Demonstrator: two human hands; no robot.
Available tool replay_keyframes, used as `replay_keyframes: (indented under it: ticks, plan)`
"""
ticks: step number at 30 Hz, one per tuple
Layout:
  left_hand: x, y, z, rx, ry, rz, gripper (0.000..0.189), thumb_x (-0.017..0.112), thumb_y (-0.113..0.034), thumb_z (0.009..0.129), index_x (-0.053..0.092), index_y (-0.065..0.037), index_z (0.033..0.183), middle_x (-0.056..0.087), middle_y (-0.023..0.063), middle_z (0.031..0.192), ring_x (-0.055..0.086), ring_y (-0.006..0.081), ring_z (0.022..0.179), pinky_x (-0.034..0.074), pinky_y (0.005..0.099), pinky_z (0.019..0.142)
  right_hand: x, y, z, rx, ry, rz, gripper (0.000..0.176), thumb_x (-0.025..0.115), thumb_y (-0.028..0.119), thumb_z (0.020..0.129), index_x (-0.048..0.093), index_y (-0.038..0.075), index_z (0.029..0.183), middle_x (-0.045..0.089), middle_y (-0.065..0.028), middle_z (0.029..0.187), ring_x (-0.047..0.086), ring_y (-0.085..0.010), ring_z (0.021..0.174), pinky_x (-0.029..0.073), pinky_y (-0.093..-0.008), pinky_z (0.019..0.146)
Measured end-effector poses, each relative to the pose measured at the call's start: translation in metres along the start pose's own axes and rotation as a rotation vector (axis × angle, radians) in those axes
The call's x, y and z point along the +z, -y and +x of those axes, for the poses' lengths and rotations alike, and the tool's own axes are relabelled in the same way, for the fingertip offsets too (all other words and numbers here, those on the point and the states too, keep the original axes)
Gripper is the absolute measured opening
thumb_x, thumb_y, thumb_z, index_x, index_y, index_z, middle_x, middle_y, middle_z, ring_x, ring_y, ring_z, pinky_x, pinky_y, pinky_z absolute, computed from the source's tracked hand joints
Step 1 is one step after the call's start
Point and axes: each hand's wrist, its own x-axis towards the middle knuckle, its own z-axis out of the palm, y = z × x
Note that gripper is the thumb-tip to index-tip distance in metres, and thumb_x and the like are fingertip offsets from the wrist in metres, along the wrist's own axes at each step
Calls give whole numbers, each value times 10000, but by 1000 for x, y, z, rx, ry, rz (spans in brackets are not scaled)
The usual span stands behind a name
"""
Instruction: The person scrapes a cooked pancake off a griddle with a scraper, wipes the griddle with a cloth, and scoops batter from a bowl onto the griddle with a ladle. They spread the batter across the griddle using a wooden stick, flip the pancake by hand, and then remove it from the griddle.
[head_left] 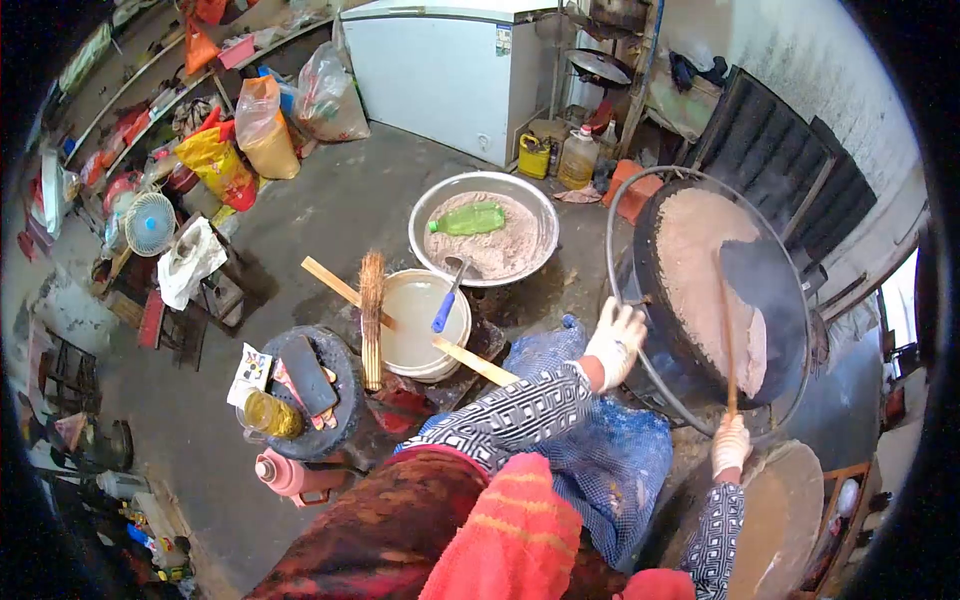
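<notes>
My right hand (731, 446), in a pale glove, is closed round the end of a long thin wooden stick (727, 340). The stick lies across a large round dark griddle (790, 290), along the edge of a thin brownish pancake (695, 265). Part of the griddle's right side is bare, and a strip of the pancake is folded over by the stick. My left hand (614, 342), also gloved, has its fingers apart beside a big metal ring (655, 378) that surrounds the griddle.
Beside the griddle stands a metal basin (420, 225) of flour with a green bottle (467, 218). A white bucket (455, 372) of liquid holds wooden sticks, near a straw brush (371, 310). A round stool (335, 435) bears a jar (272, 414); a pink thermos (285, 474) stands below.
</notes>
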Motion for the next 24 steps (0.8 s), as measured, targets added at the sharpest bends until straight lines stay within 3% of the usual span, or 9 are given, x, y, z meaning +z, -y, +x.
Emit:
replay_keyframes:
  ticks: [2,4,6,7,10,13,19,21,24]
  plan:
    - [17,-27,-16,248,-188,40,350,520,-140,814,620,-26,1129,593,152,1227,507,300,1219,245,592,1106,31,-26,6,-15,-22,18,344,429,354,990,589,51,957,662,-220,817,639,-430,784,495,-547,695]
    - [81,-45,-3,181,173,462,291,470,-157,868,660,-90,1078,632,106,1137,558,279,1122,293,533,1064,30,-46,24,43,47,218,364,423,343,987,610,33,946,667,-215,835,637,-411,866,509,-501,740]
    - [-1,-46,-11,145,137,114,262,479,-146,857,675,-119,1029,633,82,1068,562,246,1064,319,471,1023,5,-22,22,-15,10,186,408,416,357,980,653,25,957,671,-245,872,645,-430,853,505,-531,737]
    - [0,-42,-12,176,85,110,253,488,-145,847,673,-102,1014,631,93,1064,548,252,1093,301,460,1042,-30,10,11,91,52,226,398,444,370,966,656,32,959,670,-243,862,642,-439,845,502,-538,740]
    - [27,-31,-17,224,-56,138,358,428,-115,884,600,-26,1185,588,142,1251,492,290,1229,216,520,1121,-10,13,3,-3,67,123,353,463,374,958,585,44,935,660,-265,855,644,-443,835,496,-539,766]
    - [17,-30,-20,195,90,123,440,389,-93,899,504,9,1311,509,162,1382,407,291,1350,135,542,1166,-16,-2,14,235,73,124,375,455,351,965,614,12,980,667,-257,907,640,-430,897,496,-512,806]
    - [25,-10,-13,167,-3,68,438,479,-122,849,543,0,1264,535,164,1352,453,296,1314,138,558,1153,-29,23,-3,59,93,149,382,455,369,966,596,14,960,654,-274,865,637,-446,853,498,-523,784]
    - [28,-8,-12,197,-73,75,424,546,-166,817,584,-14,1211,577,169,1300,492,298,1274,172,562,1132,0,-10,-7,180,37,129,366,453,350,962,627,28,957,661,-252,801,651,-434,805,508,-527,743]
    - [2,-3,-14,291,-165,-17,362,608,-189,762,650,-54,1094,630,136,1207,555,273,1161,258,508,1067,-40,-3,6,12,87,178,327,503,265,890,713,38,784,683,-199,751,688,-350,720,545,-478,649]
